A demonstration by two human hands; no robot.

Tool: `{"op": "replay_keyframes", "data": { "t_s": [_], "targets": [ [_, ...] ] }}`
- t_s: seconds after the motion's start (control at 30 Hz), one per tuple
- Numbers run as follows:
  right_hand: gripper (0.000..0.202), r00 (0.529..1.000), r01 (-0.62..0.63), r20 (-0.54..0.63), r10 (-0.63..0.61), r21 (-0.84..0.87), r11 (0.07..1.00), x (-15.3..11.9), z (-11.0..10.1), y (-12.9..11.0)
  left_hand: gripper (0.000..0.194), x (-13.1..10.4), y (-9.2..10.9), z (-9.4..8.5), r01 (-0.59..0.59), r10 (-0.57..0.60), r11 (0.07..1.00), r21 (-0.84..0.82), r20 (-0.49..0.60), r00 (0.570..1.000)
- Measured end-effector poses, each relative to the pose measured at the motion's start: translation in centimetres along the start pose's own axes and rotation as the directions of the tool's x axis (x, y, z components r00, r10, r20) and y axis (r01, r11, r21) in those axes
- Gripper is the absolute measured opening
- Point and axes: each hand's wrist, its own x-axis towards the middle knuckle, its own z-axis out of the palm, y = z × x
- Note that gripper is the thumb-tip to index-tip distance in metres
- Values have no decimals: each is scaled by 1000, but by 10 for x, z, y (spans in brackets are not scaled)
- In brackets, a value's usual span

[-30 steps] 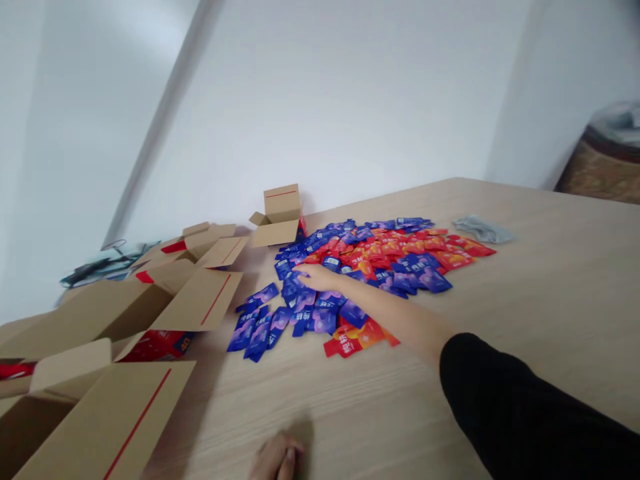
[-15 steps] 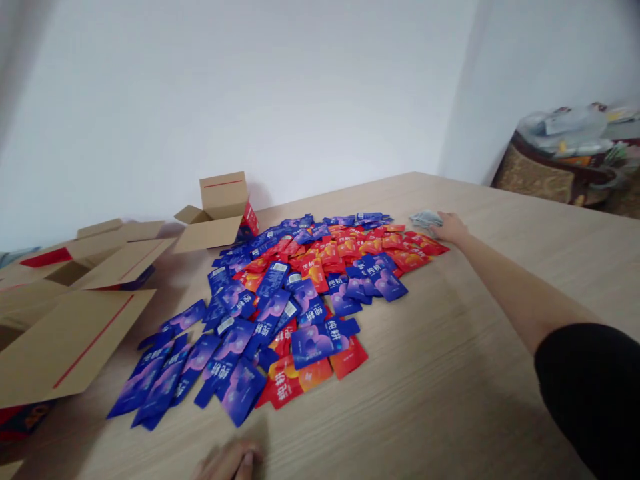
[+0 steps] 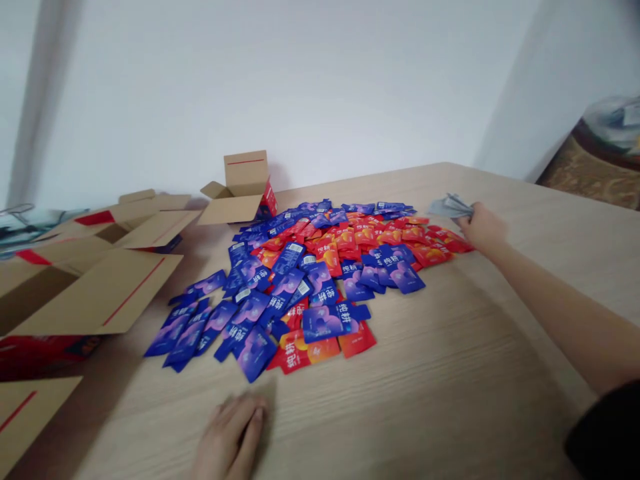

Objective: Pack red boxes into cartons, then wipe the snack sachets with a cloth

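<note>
My right hand (image 3: pixel 483 225) grips several pale grey-blue packets (image 3: pixel 450 205) at the far right end of the pile. My left hand (image 3: pixel 233 433) rests on the table near the front edge of the view, its fingers curled together with nothing visible in them. Between and beyond my hands spread many flat sachets, blue ones (image 3: pixel 327 323) with purple circles and red ones (image 3: pixel 310 351) with orange fruit. They overlap in a loose heap.
Open cardboard boxes (image 3: pixel 100 293) stand along the left side of the wooden table (image 3: pixel 400 407). A smaller open box (image 3: pixel 245 193) is behind the pile, by the white wall. A patterned chair (image 3: pixel 590 167) with plastic bags is at the far right.
My right hand has lifted the grey packets a little off the table. The view has shifted, and more of my left hand shows at the bottom.
</note>
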Motion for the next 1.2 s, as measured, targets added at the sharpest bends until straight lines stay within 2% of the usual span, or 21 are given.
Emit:
{"op": "replay_keyframes", "data": {
  "t_s": [0.1, 0.17, 0.23, 0.33, 0.37, 0.43, 0.5, 0.6, 0.77, 0.93, 1.1, 1.13, 1.17, 1.2],
  "targets": [
    [52, 982, 165, -109, -157, 70, 984, -55, -34, -15, 36, 4, 14, -3, 82, -81, 997, -13, 68, 994],
    [49, 920, 349, -225, -321, 100, 932, -101, -55, -17, 34, 5, 21, -4, 118, -115, 993, -24, 106, 988],
    [49, 840, 509, -258, -477, 71, 858, -150, -66, -12, 31, 8, 27, -4, 110, -103, 992, -56, 123, 987],
    [50, 754, 642, -180, -632, -5, 767, -217, -55, 4, 29, 22, 38, -3, 17, -7, 995, -102, 94, 996],
    [50, 741, 663, -115, -661, -27, 748, -234, -46, 10, 29, 30, 43, -2, -15, 22, 997, -78, 78, 997],
    [52, 709, 705, 26, -705, -34, 708, -258, -25, 22, 26, 47, 53, 1, -66, 59, 995, 73, 92, 994],
    [51, 711, 701, 119, -693, -37, 712, -266, -11, 29, 33, 64, 61, 5, -96, 61, 968, 230, 152, 986],
    [48, 711, 690, 207, -672, -26, 723, -259, -8, 28, 48, 84, 72, 15, -118, 33, 914, 387, 218, 975],
    [51, 708, 703, 205, -676, -110, 703, -252, -22, 1, 36, 96, 82, 27, -89, -15, 899, 429, 233, 972],
    [39, 730, 683, 187, -657, -231, 693, -248, -22, -18, 31, 95, 76, 20, -49, -65, 894, 446, 236, 970],
    [44, 827, 551, 182, -531, -84, 830, -233, -32, -26, 32, 98, 72, 19, 26, -125, 888, 458, 187, 974],
    [43, 830, 541, 183, -527, -33, 841, -234, -38, -31, 32, 98, 72, 20, 28, -123, 891, 454, 182, 976],
    [43, 813, 558, 190, -551, 20, 830, -239, -44, -39, 32, 98, 73, 21, 27, -119, 894, 448, 178, 977],
    [43, 771, 603, 199, -604, 75, 794, -246, -50, -49, 33, 98, 73, 22, 25, -112, 897, 442, 174, 978]
  ]
}}
